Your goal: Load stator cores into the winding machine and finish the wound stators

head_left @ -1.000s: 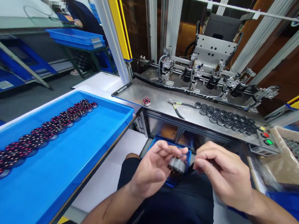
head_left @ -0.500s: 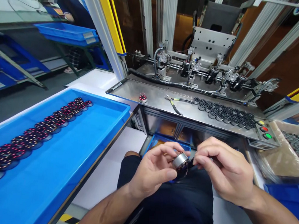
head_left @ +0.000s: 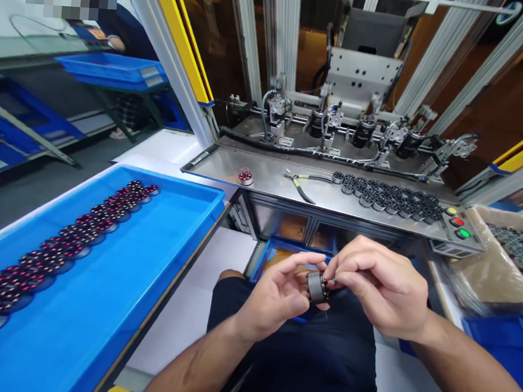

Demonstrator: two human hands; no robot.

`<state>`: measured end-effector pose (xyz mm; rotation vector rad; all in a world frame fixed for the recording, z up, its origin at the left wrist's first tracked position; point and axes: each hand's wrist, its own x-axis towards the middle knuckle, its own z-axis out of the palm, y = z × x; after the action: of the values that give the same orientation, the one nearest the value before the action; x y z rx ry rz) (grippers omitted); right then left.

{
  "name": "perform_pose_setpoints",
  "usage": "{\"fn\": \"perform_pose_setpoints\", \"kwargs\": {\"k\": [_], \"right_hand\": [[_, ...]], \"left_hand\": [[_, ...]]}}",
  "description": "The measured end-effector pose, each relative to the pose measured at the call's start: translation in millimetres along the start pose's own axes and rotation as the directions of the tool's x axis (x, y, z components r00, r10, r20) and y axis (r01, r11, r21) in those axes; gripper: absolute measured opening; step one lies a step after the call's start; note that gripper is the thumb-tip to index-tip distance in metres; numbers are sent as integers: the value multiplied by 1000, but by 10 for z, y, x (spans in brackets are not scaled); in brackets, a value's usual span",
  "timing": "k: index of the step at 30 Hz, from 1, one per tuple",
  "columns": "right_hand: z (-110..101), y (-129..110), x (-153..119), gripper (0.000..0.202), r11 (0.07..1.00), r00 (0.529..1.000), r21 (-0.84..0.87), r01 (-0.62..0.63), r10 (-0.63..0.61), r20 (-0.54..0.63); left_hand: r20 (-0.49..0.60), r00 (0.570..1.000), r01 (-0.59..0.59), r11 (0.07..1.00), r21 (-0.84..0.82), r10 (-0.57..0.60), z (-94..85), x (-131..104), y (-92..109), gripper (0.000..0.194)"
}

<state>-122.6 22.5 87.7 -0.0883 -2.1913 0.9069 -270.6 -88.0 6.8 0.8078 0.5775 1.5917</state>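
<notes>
Over my lap, my left hand [head_left: 279, 293] grips a motor stator [head_left: 315, 287], a short round part with a grey metal side and dark ends. The thumb and fingers hold it by its rim, tilted so one end faces right. My right hand [head_left: 378, 285] is closed in a pinch at that right end, fingertips touching the stator. Whatever thin piece lies between those fingertips is too small to make out. A fine wire end seems to hang below the part. On the steel ledge ahead sits one red-wound stator [head_left: 245, 177], left of the cutting pliers [head_left: 305, 184].
Rows of dark stator cores [head_left: 387, 196] stand on the steel ledge [head_left: 263, 172], beside a button box [head_left: 458, 228]. At left, a blue tray [head_left: 140, 271] holds rows of wound stators. A machine [head_left: 363, 78] rises behind. A lined carton [head_left: 476, 265] is at right; another person works far left.
The stator has turned in my left hand, so its end now faces right. My right hand has moved left, closer onto it. The camera view has shifted slightly.
</notes>
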Motion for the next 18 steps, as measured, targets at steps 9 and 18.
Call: {"fn": "perform_pose_setpoints", "kwargs": {"k": [9,18], "right_hand": [[9,-9,14,11,997,997,-73,37,-42,-72],[448,-200,-302,28,789,814,349,-506,571,-110]], "left_hand": [[-102,981,-147,979,143,162,5,11,23,31],[-140,928,-291,905,308,346,-140,74,61,30]]}}
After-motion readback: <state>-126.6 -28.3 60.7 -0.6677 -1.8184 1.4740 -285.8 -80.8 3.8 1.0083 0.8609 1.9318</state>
